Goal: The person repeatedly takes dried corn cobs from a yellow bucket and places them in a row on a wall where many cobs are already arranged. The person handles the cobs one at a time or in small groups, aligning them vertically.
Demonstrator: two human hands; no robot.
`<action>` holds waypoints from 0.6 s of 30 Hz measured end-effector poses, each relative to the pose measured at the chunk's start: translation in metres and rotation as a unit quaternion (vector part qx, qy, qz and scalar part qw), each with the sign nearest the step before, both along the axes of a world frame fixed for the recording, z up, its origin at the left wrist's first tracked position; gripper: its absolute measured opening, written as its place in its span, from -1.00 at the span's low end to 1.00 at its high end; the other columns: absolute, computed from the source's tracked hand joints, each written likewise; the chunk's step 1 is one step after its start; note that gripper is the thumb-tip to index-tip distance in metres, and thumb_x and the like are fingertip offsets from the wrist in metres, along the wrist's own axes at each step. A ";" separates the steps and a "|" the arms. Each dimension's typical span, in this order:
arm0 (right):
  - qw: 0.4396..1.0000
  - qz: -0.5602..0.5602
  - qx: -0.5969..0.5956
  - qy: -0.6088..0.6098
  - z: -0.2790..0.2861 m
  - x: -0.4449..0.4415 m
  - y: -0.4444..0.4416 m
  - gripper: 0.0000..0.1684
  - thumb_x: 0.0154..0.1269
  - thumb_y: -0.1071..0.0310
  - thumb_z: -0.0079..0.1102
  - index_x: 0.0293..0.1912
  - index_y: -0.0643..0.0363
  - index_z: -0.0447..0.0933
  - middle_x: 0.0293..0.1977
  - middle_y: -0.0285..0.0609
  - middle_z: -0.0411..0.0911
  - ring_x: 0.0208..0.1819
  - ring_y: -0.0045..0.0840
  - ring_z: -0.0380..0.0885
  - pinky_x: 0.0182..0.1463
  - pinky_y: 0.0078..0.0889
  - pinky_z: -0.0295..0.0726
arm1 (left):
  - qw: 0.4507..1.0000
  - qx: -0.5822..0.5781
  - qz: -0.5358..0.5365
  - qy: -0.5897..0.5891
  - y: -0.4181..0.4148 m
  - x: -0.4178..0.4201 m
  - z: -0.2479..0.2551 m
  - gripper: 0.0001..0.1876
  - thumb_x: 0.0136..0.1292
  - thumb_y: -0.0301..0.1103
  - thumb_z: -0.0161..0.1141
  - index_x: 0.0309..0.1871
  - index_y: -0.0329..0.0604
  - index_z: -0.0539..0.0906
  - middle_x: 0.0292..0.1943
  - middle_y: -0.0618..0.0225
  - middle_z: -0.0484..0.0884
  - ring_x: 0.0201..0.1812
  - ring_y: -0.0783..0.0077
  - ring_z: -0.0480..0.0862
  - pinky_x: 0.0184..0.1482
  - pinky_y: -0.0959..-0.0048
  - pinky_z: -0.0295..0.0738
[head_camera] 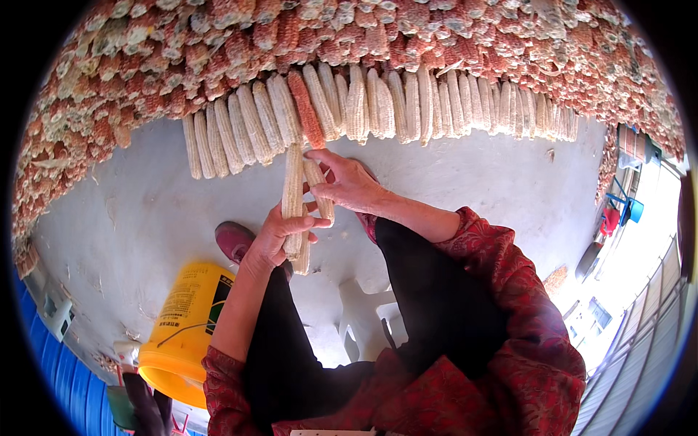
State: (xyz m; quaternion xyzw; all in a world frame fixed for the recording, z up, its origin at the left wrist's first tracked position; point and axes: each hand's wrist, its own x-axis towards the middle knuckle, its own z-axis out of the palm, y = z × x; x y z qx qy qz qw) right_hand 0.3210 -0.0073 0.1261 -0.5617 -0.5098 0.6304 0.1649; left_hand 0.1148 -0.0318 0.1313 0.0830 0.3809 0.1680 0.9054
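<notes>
My left hand (pixel 279 231) grips a long, pale, bare corn cob (pixel 293 191). A second pale cob lies behind it in the same grip, its end showing below the fingers. My right hand (pixel 349 182) has its thumb and fingers around a shorter pale cob (pixel 319 191), whose lower end reaches my left fingers. Just beyond my hands, a row of pale cobs (pixel 357 106) lies side by side on the floor. One red cob (pixel 306 109) lies among them, its near end close to my right fingertips.
Behind the row rises a large stack of red and pale cobs (pixel 349 32), curving round both sides. A yellow bucket (pixel 180 321) lies tipped on the grey concrete floor (pixel 136 207) at left. A pale plastic stool (pixel 360 310) shows between my legs. Another person's legs (pixel 143 400) appear lower left.
</notes>
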 end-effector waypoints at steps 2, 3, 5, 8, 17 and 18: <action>0.998 0.012 -0.052 0.044 0.000 0.009 0.001 -0.40 0.18 0.42 0.25 0.22 0.19 0.35 -0.22 -0.11 0.59 -0.32 -0.53 0.62 -0.38 -0.49 0.64 | 1.000 -0.016 0.001 -0.011 0.001 0.001 -0.001 -0.07 0.09 -0.37 0.39 0.48 -0.22 0.08 0.24 0.00 0.46 0.02 0.22 0.69 -0.23 0.44 0.68; 0.992 -0.041 -0.088 0.079 -0.003 0.014 0.001 -0.44 0.19 0.43 0.24 0.20 0.20 0.36 -0.24 -0.11 0.59 -0.32 -0.52 0.62 -0.40 -0.49 0.65 | 1.000 -0.013 0.013 -0.012 0.002 0.000 0.000 -0.08 0.09 -0.38 0.38 0.48 -0.21 0.08 0.24 -0.03 0.45 0.01 0.22 0.69 -0.23 0.44 0.68; 0.965 -0.143 -0.159 0.150 -0.008 0.026 0.000 -0.51 0.23 0.44 0.23 0.16 0.20 0.38 -0.26 -0.12 0.59 -0.32 -0.50 0.63 -0.43 -0.49 0.66 | 0.999 -0.008 0.037 -0.014 0.004 -0.004 -0.002 -0.10 0.10 -0.40 0.37 0.48 -0.19 0.10 0.26 -0.07 0.44 -0.01 0.22 0.69 -0.23 0.43 0.69; 0.895 -0.315 -0.202 0.244 -0.007 0.053 0.006 -0.66 0.25 0.47 0.21 0.01 0.24 0.41 -0.34 -0.11 0.57 -0.36 -0.45 0.63 -0.36 -0.32 0.68 | 0.996 -0.001 0.088 -0.011 0.003 -0.014 -0.010 -0.17 0.15 -0.44 0.31 0.47 -0.14 0.13 0.25 -0.11 0.45 -0.03 0.22 0.70 -0.23 0.41 0.68; 0.813 -0.507 -0.107 0.267 -0.040 0.115 0.058 -0.81 0.33 0.43 0.15 -0.10 0.25 0.39 -0.36 -0.14 0.55 -0.35 -0.43 0.59 -0.26 -0.26 0.68 | 0.994 -0.005 0.109 -0.017 -0.003 -0.019 -0.016 -0.19 0.21 -0.38 0.30 0.48 -0.10 0.11 0.28 -0.15 0.41 -0.06 0.25 0.69 -0.22 0.37 0.68; 0.815 -0.514 -0.097 0.249 -0.043 0.117 0.062 -0.81 0.33 0.43 0.16 -0.12 0.26 0.40 -0.36 -0.13 0.55 -0.35 -0.42 0.59 -0.26 -0.26 0.69 | 0.994 -0.004 0.110 -0.016 -0.003 -0.018 -0.016 -0.19 0.21 -0.38 0.30 0.48 -0.10 0.11 0.28 -0.14 0.41 -0.06 0.25 0.69 -0.22 0.37 0.67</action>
